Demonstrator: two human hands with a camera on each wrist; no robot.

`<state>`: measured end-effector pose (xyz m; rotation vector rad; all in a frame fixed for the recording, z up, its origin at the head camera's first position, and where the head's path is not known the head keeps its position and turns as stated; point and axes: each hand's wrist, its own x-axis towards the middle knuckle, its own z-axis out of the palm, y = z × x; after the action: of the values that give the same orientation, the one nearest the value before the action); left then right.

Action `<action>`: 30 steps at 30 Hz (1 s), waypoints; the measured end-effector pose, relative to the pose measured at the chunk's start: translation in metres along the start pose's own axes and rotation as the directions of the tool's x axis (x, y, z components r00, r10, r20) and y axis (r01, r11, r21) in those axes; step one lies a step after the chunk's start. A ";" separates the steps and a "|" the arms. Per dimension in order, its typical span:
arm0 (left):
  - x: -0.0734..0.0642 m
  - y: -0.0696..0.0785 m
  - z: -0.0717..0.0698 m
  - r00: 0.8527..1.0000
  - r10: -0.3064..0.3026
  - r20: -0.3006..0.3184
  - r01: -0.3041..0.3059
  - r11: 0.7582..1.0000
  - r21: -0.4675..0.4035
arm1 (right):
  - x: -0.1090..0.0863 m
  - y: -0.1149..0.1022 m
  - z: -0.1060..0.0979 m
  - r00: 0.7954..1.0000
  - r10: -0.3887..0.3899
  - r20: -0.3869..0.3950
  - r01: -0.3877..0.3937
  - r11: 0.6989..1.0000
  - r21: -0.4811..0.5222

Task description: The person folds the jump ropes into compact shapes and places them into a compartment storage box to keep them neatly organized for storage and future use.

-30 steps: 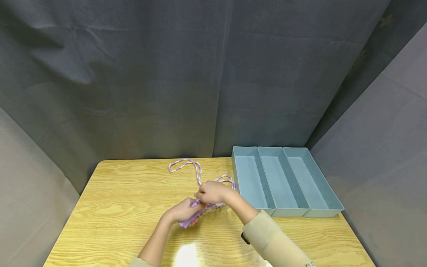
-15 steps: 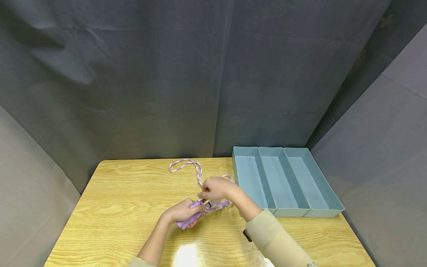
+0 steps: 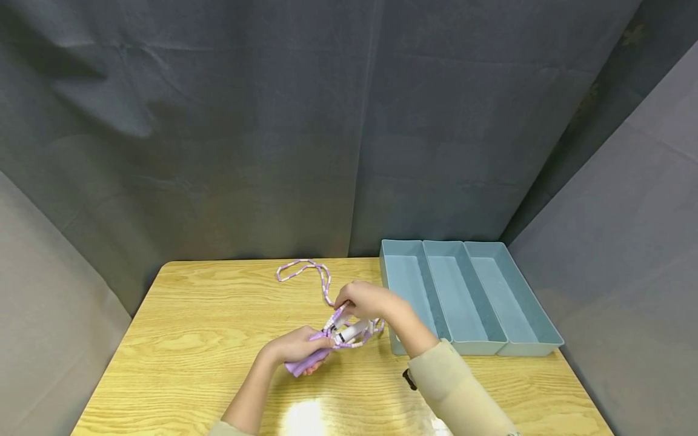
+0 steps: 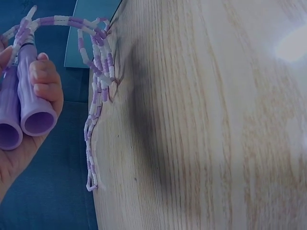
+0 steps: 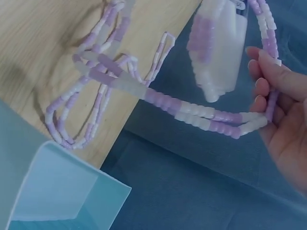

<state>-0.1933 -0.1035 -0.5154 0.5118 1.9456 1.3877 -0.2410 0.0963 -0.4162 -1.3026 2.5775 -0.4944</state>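
My left hand (image 3: 294, 346) grips two ribbed purple jump rope handles (image 4: 36, 91) side by side, their hollow ends facing the left wrist camera. My right hand (image 3: 366, 298) pinches a doubled stretch of the purple-and-white beaded rope (image 5: 165, 101) close beyond the handles, above the table. In the right wrist view, a translucent white piece (image 5: 231, 57) with a dark printed mark lies beside the right fingers, partly behind beads. More of the rope lies in loops on the table, one long loop (image 3: 327, 284) reaching toward the back edge.
Three joined blue-grey bins (image 3: 409, 290) stand at the right rear of the wooden table (image 3: 207, 339), just right of my right hand. Dark grey cloth (image 3: 245, 151) hangs behind the table, and lighter panels flank both sides.
My right hand has moved slightly right and toward the back, drawing a strand of beaded rope up from the handles. The white piece has come into sight. My left hand keeps its grip, shifting slightly left.
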 end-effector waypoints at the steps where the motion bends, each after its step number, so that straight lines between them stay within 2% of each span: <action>1: 0.000 0.000 0.000 1.000 0.001 0.003 -0.001 1.000 -0.002 | 0.000 0.001 0.001 1.000 -0.017 -0.020 0.017 1.000 -0.004; 5: -0.001 0.001 0.000 1.000 0.005 0.017 -0.005 1.000 -0.015 | -0.001 0.007 0.004 0.990 -0.093 -0.102 0.091 0.996 -0.020; 8: -0.001 0.003 0.000 1.000 0.006 0.028 -0.006 1.000 -0.017 | -0.001 0.012 0.007 0.984 -0.107 -0.144 0.106 0.994 -0.017; 13: -0.003 0.005 0.001 0.998 0.001 0.056 0.000 1.000 -0.018 | -0.003 0.023 0.011 0.983 -0.064 -0.175 0.071 0.997 0.034; 16: -0.004 0.006 0.001 0.997 0.007 0.081 -0.005 1.000 -0.026 | -0.004 0.032 0.017 0.985 -0.025 -0.173 0.048 0.991 0.126; 20: -0.005 0.008 0.001 0.994 0.019 0.110 -0.017 1.000 -0.022 | -0.003 0.044 0.025 0.986 0.013 -0.167 0.033 0.963 0.268; 26: -0.006 0.013 0.001 0.988 0.045 0.147 -0.043 0.999 -0.018 | -0.003 0.054 0.035 0.985 0.037 -0.166 0.036 0.907 0.419; 30: -0.007 0.018 0.001 0.983 0.071 0.170 -0.065 0.997 -0.041 | -0.004 0.051 0.040 0.981 0.073 -0.178 0.035 0.843 0.538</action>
<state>-0.1889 -0.1007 -0.4968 0.6640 1.7782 1.3702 -0.2634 0.1199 -0.4726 -1.0609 2.3165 -1.2894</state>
